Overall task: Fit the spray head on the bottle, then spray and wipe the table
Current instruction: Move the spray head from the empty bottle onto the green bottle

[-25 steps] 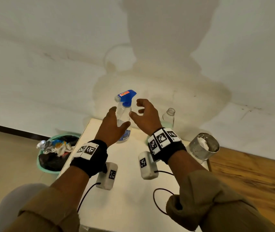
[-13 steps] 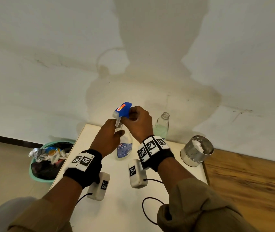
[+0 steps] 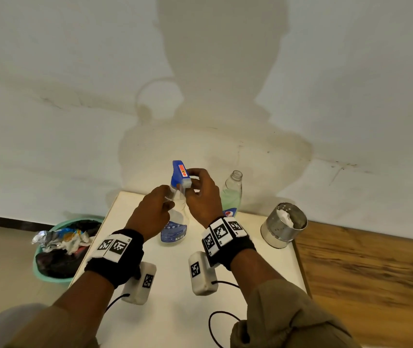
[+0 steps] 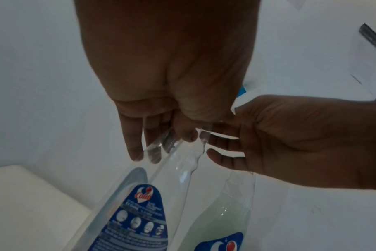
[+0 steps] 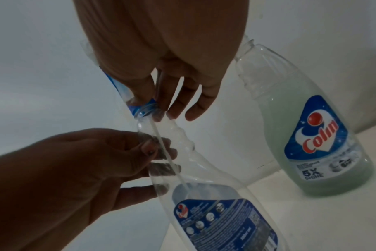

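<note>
A clear spray bottle [image 3: 175,227] with a blue label stands on the white table [image 3: 175,317]. My left hand [image 3: 153,209] grips its neck; the fingers curl round the clear neck [image 5: 159,152]. My right hand [image 3: 200,192] holds the blue spray head [image 3: 179,173] at the bottle's mouth. In the right wrist view its blue collar [image 5: 143,107] sits tilted at the mouth, and the dip tube [image 5: 170,163] runs down inside the bottle [image 5: 215,212]. From the left wrist view I see the bottle's label [image 4: 140,212] below my left hand [image 4: 167,105].
A second bottle [image 3: 231,194] with pale green liquid stands uncapped just right of my hands. A metal tin [image 3: 284,226] holding a white cloth sits at the table's right edge. On the floor to the left is a green basin [image 3: 57,275] of rubbish. A wall rises close behind.
Both hands were spread open beside the bottle; now the left grips the neck and the right holds the spray head. The head's nozzle has swung from pointing left to pointing away.
</note>
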`<state>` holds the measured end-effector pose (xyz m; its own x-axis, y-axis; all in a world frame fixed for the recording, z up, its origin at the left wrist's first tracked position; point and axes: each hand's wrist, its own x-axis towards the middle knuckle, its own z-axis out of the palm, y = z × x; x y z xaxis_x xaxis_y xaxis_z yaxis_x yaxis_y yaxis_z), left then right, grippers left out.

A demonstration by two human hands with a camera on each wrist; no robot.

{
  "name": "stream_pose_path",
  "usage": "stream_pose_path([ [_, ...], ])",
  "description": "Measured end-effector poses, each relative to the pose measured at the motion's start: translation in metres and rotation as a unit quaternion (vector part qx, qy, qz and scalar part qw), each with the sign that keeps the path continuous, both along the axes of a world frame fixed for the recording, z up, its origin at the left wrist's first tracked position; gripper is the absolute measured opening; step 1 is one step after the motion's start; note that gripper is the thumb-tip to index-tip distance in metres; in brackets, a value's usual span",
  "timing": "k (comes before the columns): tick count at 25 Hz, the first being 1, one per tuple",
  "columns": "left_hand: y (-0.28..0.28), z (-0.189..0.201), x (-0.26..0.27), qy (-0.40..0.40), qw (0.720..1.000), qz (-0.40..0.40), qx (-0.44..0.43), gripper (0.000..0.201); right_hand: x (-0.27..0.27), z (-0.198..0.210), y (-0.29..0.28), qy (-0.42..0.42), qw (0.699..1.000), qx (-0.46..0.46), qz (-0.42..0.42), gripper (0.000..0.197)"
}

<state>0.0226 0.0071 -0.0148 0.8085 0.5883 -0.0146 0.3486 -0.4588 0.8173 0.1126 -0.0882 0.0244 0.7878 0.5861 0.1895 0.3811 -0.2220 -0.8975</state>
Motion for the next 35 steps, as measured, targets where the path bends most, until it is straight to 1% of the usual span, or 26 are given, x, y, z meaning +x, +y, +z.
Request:
stream_pose_path([
  [2, 0.002, 0.000, 0.000, 0.012, 1.000, -0.006, -0.003, 0.040, 0.006, -0.003, -0.004, 0.004, 1.000, -0.009, 0.000, 0.026],
  [4, 0.003, -0.001, 0.002, 0.020, 1.000, -0.008, -0.002, 0.043, 0.010, -0.005, -0.006, -0.003, 1.000, -0.024, 0.019, 0.026],
  [5, 0.003, -0.002, 0.003, 0.021, 1.000, -0.006, -0.002, 0.043, 0.010, -0.005, -0.006, 0.010, 0.999, -0.024, 0.036, 0.030],
  [8, 0.003, -0.001, 0.003, 0.023, 1.000, 0.009, -0.007, 0.042, 0.007, -0.005, -0.007, 0.042, 0.995, -0.044, 0.084, 0.055],
  [10, 0.002, 0.000, 0.003, 0.021, 1.000, 0.017, -0.006, 0.040, 0.002, -0.006, -0.009, 0.060, 0.992, -0.032, 0.107, 0.060],
  [11, 0.002, 0.000, 0.003, 0.019, 1.000, 0.019, -0.003, 0.039, -0.001, -0.008, -0.009, 0.087, 0.991, -0.007, 0.106, 0.063],
  [12, 0.001, 0.000, 0.003, 0.016, 1.000, 0.020, -0.001, 0.038, -0.005, -0.008, -0.009, 0.117, 0.989, 0.023, 0.084, 0.065],
  [13, 0.000, 0.000, 0.003, 0.014, 1.000, 0.020, 0.001, 0.037, -0.009, -0.011, -0.008, 0.136, 0.989, 0.049, 0.039, 0.065],
  [14, 0.000, -0.001, 0.003, 0.011, 1.000, 0.021, 0.007, 0.035, -0.013, -0.012, -0.007, 0.133, 0.988, 0.066, -0.030, 0.062],
  [15, -0.001, -0.001, 0.004, 0.010, 1.000, 0.023, 0.016, 0.033, -0.017, -0.014, -0.007, 0.111, 0.986, 0.075, -0.101, 0.056],
  [16, -0.001, -0.002, 0.004, 0.009, 0.999, 0.026, 0.025, 0.031, -0.022, -0.015, -0.007, 0.081, 0.982, 0.081, -0.152, 0.048],
  [17, -0.001, -0.001, 0.004, 0.008, 0.999, 0.029, 0.034, 0.030, -0.026, -0.017, -0.006, 0.047, 0.980, 0.085, -0.175, 0.039],
  [18, -0.001, -0.001, 0.003, 0.008, 0.999, 0.031, 0.042, 0.029, -0.031, -0.018, -0.006, 0.017, 0.981, 0.084, -0.176, 0.032],
  [19, -0.001, -0.001, 0.002, 0.009, 0.998, 0.031, 0.050, 0.030, -0.034, -0.020, -0.005, -0.005, 0.983, 0.076, -0.169, 0.030],
  [20, -0.002, 0.000, 0.001, 0.005, 0.998, 0.030, 0.056, 0.030, -0.036, -0.021, -0.004, -0.018, 0.985, 0.064, -0.160, 0.035],
  [21, -0.003, 0.001, 0.000, 0.000, 0.998, 0.026, 0.056, 0.031, -0.036, -0.022, -0.002, -0.025, 0.987, 0.053, -0.152, 0.043],
  [22, -0.004, 0.002, -0.002, -0.005, 0.998, 0.019, 0.055, 0.033, -0.035, -0.021, 0.000, -0.023, 0.988, 0.046, -0.144, 0.051],
  [23, -0.007, 0.003, -0.002, -0.004, 0.998, 0.011, 0.054, 0.034, -0.033, -0.020, 0.000, -0.019, 0.990, 0.042, -0.136, 0.055],
  [27, -0.009, 0.006, -0.001, 0.009, 0.999, 0.013, 0.041, 0.035, -0.024, -0.013, 0.002, 0.003, 0.994, 0.037, -0.105, 0.048],
  [31, -0.006, 0.002, 0.001, 0.014, 0.999, 0.011, 0.046, 0.031, -0.016, -0.011, 0.005, -0.003, 0.993, 0.051, -0.105, 0.049],
  [33, -0.003, 0.002, 0.001, 0.014, 0.999, 0.021, 0.039, 0.029, -0.012, -0.010, 0.005, 0.011, 0.993, 0.068, -0.095, 0.048],
  [35, 0.001, 0.001, 0.002, 0.015, 0.999, 0.030, 0.027, 0.029, -0.009, -0.011, 0.003, 0.021, 0.994, 0.077, -0.078, 0.040],
])
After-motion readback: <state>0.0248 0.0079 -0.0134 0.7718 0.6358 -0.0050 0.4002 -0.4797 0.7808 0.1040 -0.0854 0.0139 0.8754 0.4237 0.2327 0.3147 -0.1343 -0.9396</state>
